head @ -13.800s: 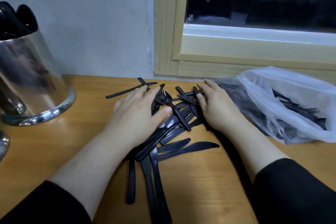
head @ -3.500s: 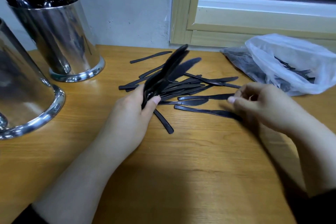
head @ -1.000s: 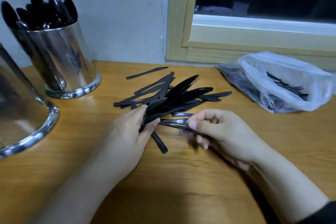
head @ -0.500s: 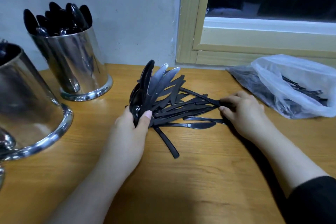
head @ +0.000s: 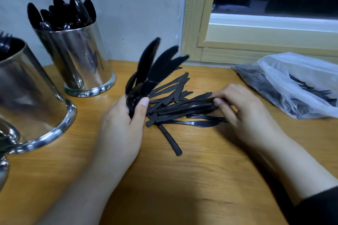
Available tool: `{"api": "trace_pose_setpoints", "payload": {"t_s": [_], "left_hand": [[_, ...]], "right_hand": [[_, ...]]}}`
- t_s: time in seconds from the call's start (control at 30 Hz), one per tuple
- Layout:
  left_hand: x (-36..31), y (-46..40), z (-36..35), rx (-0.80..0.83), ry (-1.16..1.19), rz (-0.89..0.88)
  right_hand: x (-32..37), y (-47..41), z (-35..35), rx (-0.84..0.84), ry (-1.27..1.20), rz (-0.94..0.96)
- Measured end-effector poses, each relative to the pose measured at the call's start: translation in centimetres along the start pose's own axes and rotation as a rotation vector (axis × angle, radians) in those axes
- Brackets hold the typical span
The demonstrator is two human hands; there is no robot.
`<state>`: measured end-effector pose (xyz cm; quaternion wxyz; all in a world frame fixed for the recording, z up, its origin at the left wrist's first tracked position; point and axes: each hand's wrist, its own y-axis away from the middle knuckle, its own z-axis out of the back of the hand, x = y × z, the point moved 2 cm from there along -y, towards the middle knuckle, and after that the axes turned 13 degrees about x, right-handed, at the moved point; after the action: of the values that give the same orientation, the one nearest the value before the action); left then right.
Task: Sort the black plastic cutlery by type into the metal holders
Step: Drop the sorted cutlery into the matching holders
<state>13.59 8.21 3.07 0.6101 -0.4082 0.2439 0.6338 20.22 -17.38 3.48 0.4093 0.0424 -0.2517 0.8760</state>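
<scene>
I read the step as gathering knives: pile is mid-collection, nothing dropped in a holder yet from this batch.

Table (head: 192,188) is wood, running under both hands. Pale wall and a wood-framed window (head: 237,42) sit beyond the hands, glass dark.

Near holder (head: 27,97) is left of my left hand, fork tips showing at its rim. Spoon holder (head: 78,56) stands past it, further from the hand, full of spoon bowls. Plastic bag (head: 292,82) lies right of my right hand with more cutlery inside, forks visible.

Left hand (head: 124,129) is curled round a fanned bunch of knives (head: 151,71), blades up, thumb clamped across the handles. Right hand (head: 243,113) pinches the ends of several knives in the loose pile (head: 179,107) between the two hands; exact count is blurred.

Next move, my call: slide the pinched knives into the left-hand bunch, square the handles, then find the knife holder. I can't tell which holder that is; none in view shows knives.
</scene>
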Motion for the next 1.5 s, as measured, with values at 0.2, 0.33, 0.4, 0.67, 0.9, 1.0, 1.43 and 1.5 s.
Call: {"api": "trace_pose_setpoints", "payload": {"t_s": [0.2,0.33,0.4,0.67,0.9,1.0,1.43,1.5], "left_hand": [[0.3,-0.1,-1.0,0.395,-0.153,0.007],[1.6,-1.1,-0.2,0.189,0.004,0.125],[2.4,-2.0,0.6,0.046,0.048,0.188],[4.0,-3.2,1.0,-0.049,0.12,0.228],[4.1,-3.1,1.0,-0.077,0.177,0.198],[3.8,-3.0,1.0,-0.075,0.195,0.17],[2.4,-2.4,-0.4,0.286,0.115,0.09],[2.0,-2.7,-1.0,0.355,0.043,0.068]], "right_hand": [[3.5,-0.6,-1.7,-0.044,-0.057,0.042],[2.1,-0.9,-2.2,-0.104,-0.273,-0.302],[1.6,-2.4,-2.4,0.015,-0.203,-0.327],[-0.9,-16.0,-8.3,0.567,0.012,-0.165],[-1.3,-15.8,-10.9,0.633,0.081,-0.185],[0.1,-11.1,-8.5,0.593,-0.02,-0.094],[3.0,8.3,1.4,-0.008,-0.132,-0.805],[3.1,10.1,0.8,0.164,-0.093,-0.961]]}}
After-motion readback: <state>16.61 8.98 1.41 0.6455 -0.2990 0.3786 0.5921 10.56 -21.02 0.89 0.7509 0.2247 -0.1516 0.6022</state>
